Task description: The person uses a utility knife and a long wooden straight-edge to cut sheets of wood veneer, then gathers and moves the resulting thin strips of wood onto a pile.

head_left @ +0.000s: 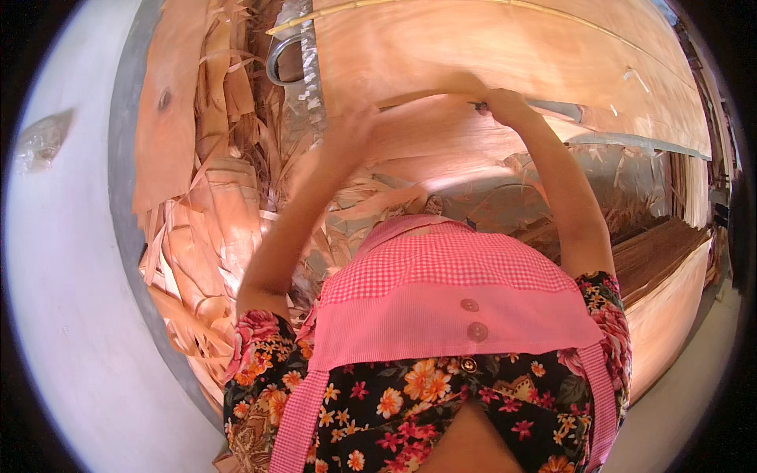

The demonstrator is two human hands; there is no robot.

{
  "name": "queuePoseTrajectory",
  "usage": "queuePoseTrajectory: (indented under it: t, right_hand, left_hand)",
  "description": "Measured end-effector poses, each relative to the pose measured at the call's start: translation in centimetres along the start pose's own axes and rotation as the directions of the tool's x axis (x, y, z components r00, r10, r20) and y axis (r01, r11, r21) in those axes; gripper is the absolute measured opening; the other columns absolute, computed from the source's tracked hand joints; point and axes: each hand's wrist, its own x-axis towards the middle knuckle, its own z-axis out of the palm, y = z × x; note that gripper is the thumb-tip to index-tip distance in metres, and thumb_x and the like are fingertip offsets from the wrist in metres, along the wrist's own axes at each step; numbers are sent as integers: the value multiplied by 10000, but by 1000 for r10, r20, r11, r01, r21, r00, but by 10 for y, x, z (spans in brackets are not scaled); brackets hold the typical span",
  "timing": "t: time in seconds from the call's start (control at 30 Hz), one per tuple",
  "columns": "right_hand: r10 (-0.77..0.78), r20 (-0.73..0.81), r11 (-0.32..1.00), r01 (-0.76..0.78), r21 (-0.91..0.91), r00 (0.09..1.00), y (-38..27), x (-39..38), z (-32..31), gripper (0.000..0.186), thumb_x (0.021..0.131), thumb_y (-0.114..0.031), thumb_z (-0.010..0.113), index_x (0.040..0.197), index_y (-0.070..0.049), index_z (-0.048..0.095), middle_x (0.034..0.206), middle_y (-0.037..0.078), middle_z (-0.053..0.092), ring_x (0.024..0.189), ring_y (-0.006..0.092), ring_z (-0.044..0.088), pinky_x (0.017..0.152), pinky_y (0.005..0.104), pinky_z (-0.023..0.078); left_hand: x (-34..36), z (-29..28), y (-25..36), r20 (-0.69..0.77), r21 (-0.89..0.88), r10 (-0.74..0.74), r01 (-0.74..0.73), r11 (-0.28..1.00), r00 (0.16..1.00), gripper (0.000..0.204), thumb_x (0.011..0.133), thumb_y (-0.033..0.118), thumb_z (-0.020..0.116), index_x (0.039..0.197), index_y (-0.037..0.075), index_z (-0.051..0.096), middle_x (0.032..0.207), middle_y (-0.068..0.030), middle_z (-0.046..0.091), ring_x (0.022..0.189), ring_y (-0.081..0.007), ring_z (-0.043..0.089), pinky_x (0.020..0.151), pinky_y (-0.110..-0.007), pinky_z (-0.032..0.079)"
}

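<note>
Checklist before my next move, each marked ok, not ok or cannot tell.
1. Right hand gripping firmly: cannot tell; a small dark thing shows by its fingers.
2. Left hand holding something: cannot tell, it's blurred.
3. Stick off the wood sheet: not ok, it lies across the far part.
4. Grey ring off the sheet: ok, left of it.
5. Left side tidy: not ok, wood scraps there.
</note>
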Motion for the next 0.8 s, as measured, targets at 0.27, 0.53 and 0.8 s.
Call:
queuePoseTrajectory:
  t: [0.27,0.53,0.8]
  right_hand:
    - [158,-321,963,-217,-158,934,3,-23,61,575,764,23,476,1266,-252,419,1412,-6,206,1239,245,320,870,332,463]
    - [189,-331,981,-191,26,925,8,-47,121,563,824,-251,461,1351,-245,262,1435,31,174,1320,245,165,1042,446,206]
    - [260,-276,965,-241,99,925,18,-52,112,546,821,-191,469,1339,-220,299,1419,37,225,1295,238,241,1014,421,258]
  left_hand:
    - [-13,65,28,9,278,53,-53,959,999,501,760,268,556,1218,105,436,1347,-79,335,1256,-319,276,1008,-505,207]
    - [5,57,19,62,168,53,-63,984,997,521,770,237,581,1252,138,412,1373,-62,292,1277,-258,246,1023,-478,189]
    - [-36,4,-40,136,-141,-510,526,839,850,323,771,131,573,1087,75,539,938,-118,611,820,-306,586,707,-363,455]
